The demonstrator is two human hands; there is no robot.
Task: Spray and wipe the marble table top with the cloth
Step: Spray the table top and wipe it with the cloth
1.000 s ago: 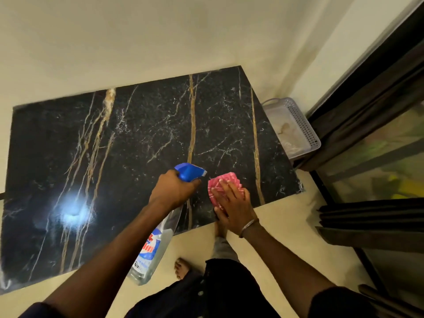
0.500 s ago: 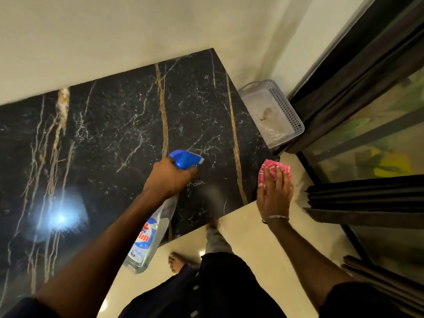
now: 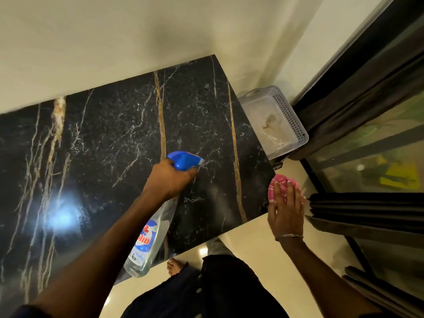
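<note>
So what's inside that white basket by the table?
The basket holds something pale with a small brownish blotch, too blurry to name. The table edge covers its near corner, so that part is hidden.

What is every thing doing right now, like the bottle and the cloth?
Spray bottle, tilted, gripped by left hand, nozzle over the table.
Cloth, bunched, under flat fingers of right hand, just past the table corner.
Marble table top, shiny, glare spot.
Basket, on floor, upright.
</note>
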